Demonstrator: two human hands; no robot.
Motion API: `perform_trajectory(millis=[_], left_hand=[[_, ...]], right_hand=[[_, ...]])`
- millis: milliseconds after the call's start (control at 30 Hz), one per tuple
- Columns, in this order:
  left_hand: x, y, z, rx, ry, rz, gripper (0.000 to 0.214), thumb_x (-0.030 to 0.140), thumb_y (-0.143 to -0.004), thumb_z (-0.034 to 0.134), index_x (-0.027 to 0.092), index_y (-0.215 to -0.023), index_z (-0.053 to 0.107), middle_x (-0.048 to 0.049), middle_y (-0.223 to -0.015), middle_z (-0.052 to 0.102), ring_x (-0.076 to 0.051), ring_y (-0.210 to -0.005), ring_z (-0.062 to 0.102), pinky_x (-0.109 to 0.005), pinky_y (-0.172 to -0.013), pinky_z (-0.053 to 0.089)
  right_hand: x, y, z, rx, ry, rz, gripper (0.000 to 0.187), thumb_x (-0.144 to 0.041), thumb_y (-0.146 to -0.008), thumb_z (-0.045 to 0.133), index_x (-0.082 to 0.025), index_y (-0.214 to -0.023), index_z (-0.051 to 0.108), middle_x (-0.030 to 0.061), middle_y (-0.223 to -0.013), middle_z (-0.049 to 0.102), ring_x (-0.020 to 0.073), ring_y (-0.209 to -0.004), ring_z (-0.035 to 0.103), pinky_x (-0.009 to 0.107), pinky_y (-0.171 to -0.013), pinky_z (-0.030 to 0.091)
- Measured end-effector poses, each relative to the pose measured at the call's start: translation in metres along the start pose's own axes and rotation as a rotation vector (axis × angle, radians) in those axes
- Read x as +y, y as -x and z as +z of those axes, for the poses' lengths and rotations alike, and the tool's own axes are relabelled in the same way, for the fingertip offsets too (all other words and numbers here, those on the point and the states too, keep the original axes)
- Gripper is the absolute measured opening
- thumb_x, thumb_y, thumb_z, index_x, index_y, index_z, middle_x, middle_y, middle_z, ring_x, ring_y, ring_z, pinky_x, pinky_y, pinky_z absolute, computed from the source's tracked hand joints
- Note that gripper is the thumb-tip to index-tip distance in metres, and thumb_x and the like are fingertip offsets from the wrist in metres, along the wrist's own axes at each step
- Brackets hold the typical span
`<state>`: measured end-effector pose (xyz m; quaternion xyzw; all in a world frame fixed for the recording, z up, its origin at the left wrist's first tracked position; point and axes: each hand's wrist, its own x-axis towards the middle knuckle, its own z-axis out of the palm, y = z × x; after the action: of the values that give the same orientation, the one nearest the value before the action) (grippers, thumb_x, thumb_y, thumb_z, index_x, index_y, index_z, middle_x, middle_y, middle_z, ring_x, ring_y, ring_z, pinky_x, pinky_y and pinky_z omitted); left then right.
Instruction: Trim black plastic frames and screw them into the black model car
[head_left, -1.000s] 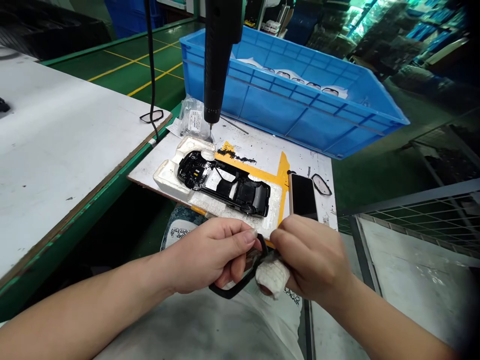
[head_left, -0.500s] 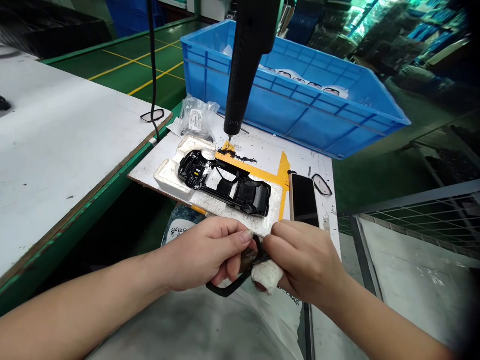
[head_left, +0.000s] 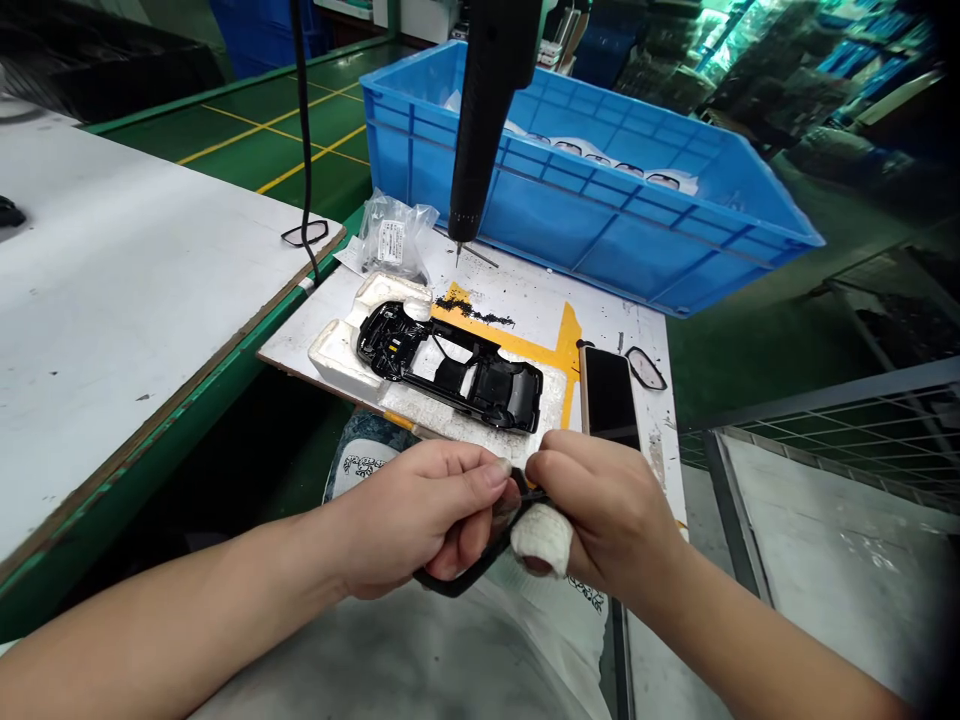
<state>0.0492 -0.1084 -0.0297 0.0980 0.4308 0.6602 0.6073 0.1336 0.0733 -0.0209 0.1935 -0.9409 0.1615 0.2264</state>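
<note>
Over the near edge of the worktop (head_left: 622,320), my two hands meet. My left hand (head_left: 420,515) pinches a black frame (head_left: 450,583) between thumb and fingers, and my right hand (head_left: 604,505) pinches its upper side, with a white wrap (head_left: 541,540) around one finger pressed against it. Neither hand is spread. The frame looks like light, stiff plastic: a narrow, glossy loop with rounded corners. I'd expect it to slip easily and perhaps snap if twisted, so I'd take hold at the corners and keep the pressure even. My fingers hide its middle, so I can't tell what sits inside it.

Just ahead, a foam tray (head_left: 551,400) cradles a black model car shell (head_left: 480,385), its paint slick and its openings thin-edged. Right of the tray lies a phone (head_left: 609,398), with a smaller black frame (head_left: 645,368) beyond it. An electric screwdriver (head_left: 480,120) hangs above the far edge, its bit clear of the surface, in front of a blue crate (head_left: 600,230).
</note>
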Motion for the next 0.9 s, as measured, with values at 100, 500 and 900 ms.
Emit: perform_trajectory(millis=[100, 500, 900], left_hand=[[-0.003, -0.001, 0.001, 0.031, -0.026, 0.053, 0.032, 0.040, -0.103, 0.051, 0.017, -0.081, 0.055, 0.0078, -0.045, 0.049, -0.003, -0.033, 0.030, -0.013, -0.035, 0.024], [-0.013, 0.005, -0.015, 0.266, -0.624, 0.721, 0.049, 0.062, -0.101, 0.042, 0.026, -0.131, 0.057, -0.0079, -0.125, 0.064, -0.022, -0.115, 0.062, -0.035, -0.096, 0.053], [0.003, -0.009, -0.008, 0.043, -0.138, 0.175, 0.037, 0.054, -0.097, 0.060, 0.018, -0.098, 0.053, 0.0038, -0.058, 0.059, -0.008, -0.048, 0.052, -0.016, -0.047, 0.045]], right_hand=[[-0.002, 0.001, 0.005, 0.035, -0.008, -0.021, 0.056, -0.055, -0.105, 0.034, -0.018, -0.063, 0.043, -0.0014, -0.060, 0.036, 0.0112, -0.054, 0.032, 0.031, -0.053, 0.020], [-0.002, -0.001, -0.016, 0.083, -0.067, -0.079, 0.010, -0.007, -0.090, 0.058, -0.014, -0.095, 0.063, 0.0017, -0.069, 0.059, 0.0114, -0.061, 0.050, 0.027, -0.054, 0.034], [0.007, 0.005, -0.018, 0.079, 0.077, -0.307, 0.019, -0.008, -0.090, 0.060, -0.010, -0.108, 0.062, 0.0051, -0.074, 0.059, 0.0159, -0.067, 0.052, 0.032, -0.060, 0.040]])
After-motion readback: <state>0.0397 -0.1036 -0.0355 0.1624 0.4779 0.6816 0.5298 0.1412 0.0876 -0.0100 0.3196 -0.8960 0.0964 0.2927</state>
